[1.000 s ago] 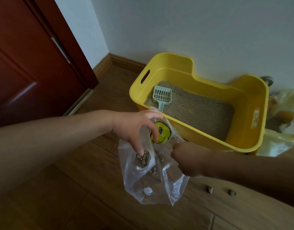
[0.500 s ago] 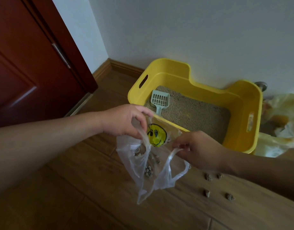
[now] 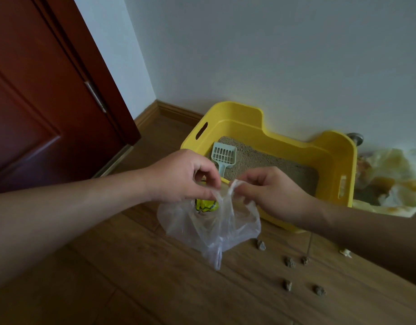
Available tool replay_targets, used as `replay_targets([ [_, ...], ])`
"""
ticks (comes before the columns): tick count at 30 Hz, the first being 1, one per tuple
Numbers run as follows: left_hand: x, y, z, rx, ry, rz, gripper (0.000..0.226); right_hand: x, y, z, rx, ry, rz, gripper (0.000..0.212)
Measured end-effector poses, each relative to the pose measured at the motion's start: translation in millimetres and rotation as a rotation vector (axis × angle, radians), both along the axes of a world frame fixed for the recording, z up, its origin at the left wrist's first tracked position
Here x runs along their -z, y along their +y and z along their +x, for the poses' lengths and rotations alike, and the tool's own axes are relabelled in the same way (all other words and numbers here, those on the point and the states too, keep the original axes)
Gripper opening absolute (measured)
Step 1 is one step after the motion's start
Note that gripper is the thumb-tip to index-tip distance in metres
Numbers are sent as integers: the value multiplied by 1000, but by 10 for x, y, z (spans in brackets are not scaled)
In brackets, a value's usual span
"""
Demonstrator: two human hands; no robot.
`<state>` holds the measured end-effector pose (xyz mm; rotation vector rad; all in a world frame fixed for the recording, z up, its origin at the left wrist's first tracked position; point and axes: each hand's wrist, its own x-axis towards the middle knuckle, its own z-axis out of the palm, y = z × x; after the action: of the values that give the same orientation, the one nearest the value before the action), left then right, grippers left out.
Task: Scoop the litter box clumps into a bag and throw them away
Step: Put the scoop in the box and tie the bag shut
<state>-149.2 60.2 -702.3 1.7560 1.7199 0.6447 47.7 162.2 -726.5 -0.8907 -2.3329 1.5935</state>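
Both hands, left (image 3: 178, 177) and right (image 3: 270, 191), pinch the bag (image 3: 209, 226) handles in front of the box (image 3: 272, 134) (scoop (image 3: 223, 156) left inside), apparently tying it; clumps (image 3: 289, 262) on the floor likely need collecting before disposal.

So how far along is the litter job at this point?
Scooping looks finished: the pale green slotted scoop rests in the yellow plastic litter box. In hand: the left hand and right hand pinch the clear plastic bag at its top. Left: five loose clumps on the wooden floor, and binning the bag.
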Motion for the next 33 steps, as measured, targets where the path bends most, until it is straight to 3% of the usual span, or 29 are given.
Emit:
replay_targets([
  [6, -139, -25, 86, 12, 37, 216, 47, -251, 0, -81, 122, 79, -211, 32],
  [8, -182, -32, 71, 52, 132, 323, 58, -303, -6, -84, 143, 100, -240, 36],
  [11, -255, -1, 122, 166, 332, 541, 43, -333, -34, -89, 101, 113, -266, 28],
  [17, -275, 106, 179, 129, 333, 794, 11, -349, -75, -91, 51, 180, -359, 28],
  [21, -292, 112, 174, 18, 162, 720, 6, -343, -36, -107, 22, 245, -452, 52],
  [25, -275, 115, 170, -187, -183, 518, 6, -403, -18, -48, -64, 292, -443, 32],
  [29, -297, 131, 216, -320, -495, 322, 18, -395, -92, -97, -20, 269, -187, 37],
  [33, -329, 123, 254, -452, -675, 130, 6, -395, -109, -116, 52, 288, -140, 30],
])
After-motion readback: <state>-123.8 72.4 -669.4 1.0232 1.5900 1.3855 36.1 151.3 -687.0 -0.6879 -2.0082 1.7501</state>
